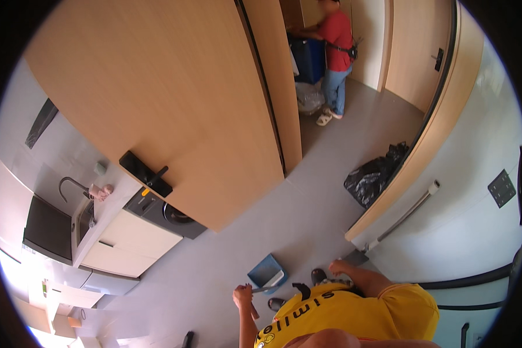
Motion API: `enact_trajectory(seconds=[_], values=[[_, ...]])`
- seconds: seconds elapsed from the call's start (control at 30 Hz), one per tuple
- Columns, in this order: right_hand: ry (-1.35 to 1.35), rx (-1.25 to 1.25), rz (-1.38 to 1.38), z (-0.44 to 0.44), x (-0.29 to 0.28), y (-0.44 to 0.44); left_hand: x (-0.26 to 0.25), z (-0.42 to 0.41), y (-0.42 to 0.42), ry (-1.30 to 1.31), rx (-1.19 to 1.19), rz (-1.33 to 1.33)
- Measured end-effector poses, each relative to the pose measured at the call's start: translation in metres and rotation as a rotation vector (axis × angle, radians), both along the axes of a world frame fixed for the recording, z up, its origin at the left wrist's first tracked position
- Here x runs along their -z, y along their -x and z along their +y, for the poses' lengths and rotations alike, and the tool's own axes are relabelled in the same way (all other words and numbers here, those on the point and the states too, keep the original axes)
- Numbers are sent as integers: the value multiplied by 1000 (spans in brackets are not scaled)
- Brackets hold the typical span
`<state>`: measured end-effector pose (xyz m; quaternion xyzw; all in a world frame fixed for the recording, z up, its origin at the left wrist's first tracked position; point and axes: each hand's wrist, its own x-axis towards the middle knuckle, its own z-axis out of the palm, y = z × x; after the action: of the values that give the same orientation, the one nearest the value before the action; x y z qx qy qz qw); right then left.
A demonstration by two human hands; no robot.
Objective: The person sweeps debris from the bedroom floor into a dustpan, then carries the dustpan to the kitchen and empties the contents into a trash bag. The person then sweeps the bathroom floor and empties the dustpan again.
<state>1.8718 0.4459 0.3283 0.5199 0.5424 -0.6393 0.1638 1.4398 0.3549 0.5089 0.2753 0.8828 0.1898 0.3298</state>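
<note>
Towards the bottom centre, my left hand (242, 296) is closed around a grey stick (264, 289). One end of it reaches over a blue dustpan (265, 270) on the floor, and a brownish end sticks out below my fist. I cannot tell whether the stick belongs to the dustpan or to another tool. A pale strip (275, 278) lies inside the dustpan's near edge. My right hand (339, 267) is in front of my body with its fingers curled; whether anything is in it cannot be told. Close beyond it is the dark flat head (356, 257) of a mop.
The mop's pole (406, 212) leans on the right wall. A black plastic bag (369, 178) sits by the doorway. A wooden door (169, 87) stands open at left, near a washing machine (161, 211) and sink counter (113, 202). Beyond the doorway, a person (337, 48) stands at a blue bin (308, 61).
</note>
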Motion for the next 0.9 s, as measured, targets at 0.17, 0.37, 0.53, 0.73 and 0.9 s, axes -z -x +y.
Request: enact_trajectory(seconds=[0.17, 0.37, 0.53, 0.73, 0.9], values=[[-225, -174, -157, -6, 18, 9, 0, -2, 2, -47, -10, -29], [-82, -52, 44, -6, 44, -8, 8, -6, 3, -54, -16, -48], [-89, 56, -130, -5, 32, -2, 8, -6, 2, -95, 12, -57], [-32, 79, -84, -12, 7, 10, -1, -8, 0, -109, -17, -103], [-44, 118, -140, -14, -15, 8, 4, -9, 3, -129, -10, -164]])
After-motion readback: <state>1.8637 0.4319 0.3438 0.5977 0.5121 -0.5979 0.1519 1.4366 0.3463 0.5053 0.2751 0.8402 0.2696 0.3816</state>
